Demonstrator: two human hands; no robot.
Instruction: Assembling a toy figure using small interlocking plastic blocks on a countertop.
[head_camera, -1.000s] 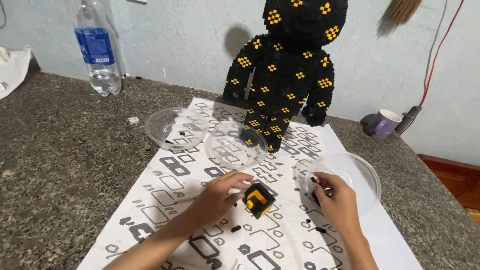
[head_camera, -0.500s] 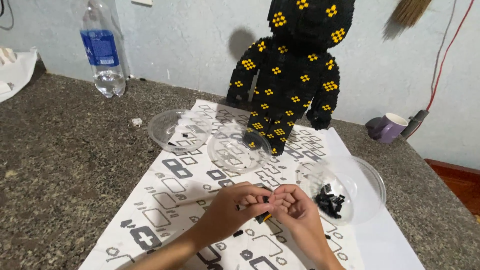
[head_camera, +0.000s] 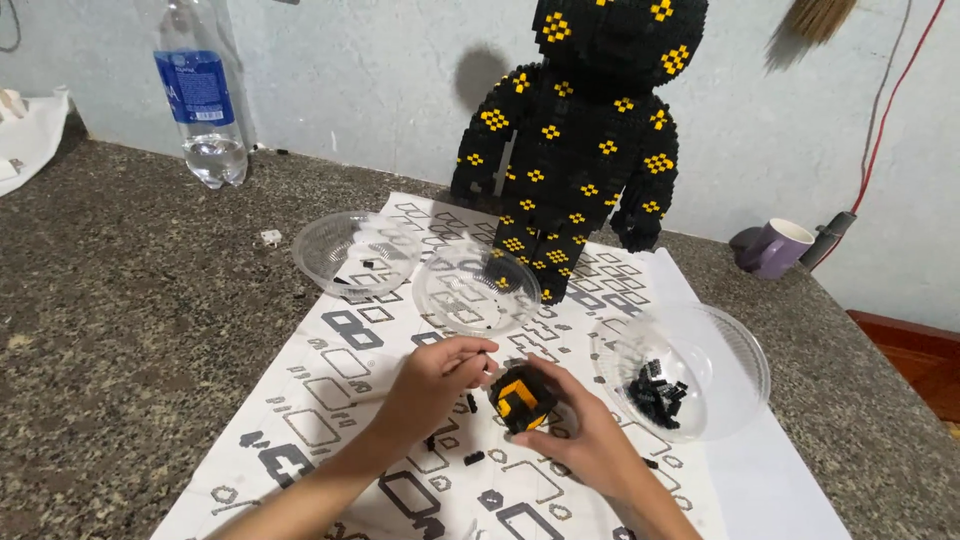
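My right hand cups a small black and orange brick block just above the printed paper sheet. My left hand has its fingertips pinched together at the block's upper left edge, touching it; whether a tiny piece sits between them I cannot tell. A clear plastic bowl holding several small black bricks stands to the right of my hands. A tall black brick bear figure with yellow dot patterns stands at the back of the sheet.
Two more clear bowls sit on the sheet behind my hands, nearly bare. A water bottle stands far left, a purple mug far right by the wall. Loose black pieces lie on the paper. The speckled stone counter surrounds it.
My right hand moved from the bowl of black bricks to the block and now cups it. Both hands have come together on the block, which is lifted and turned.
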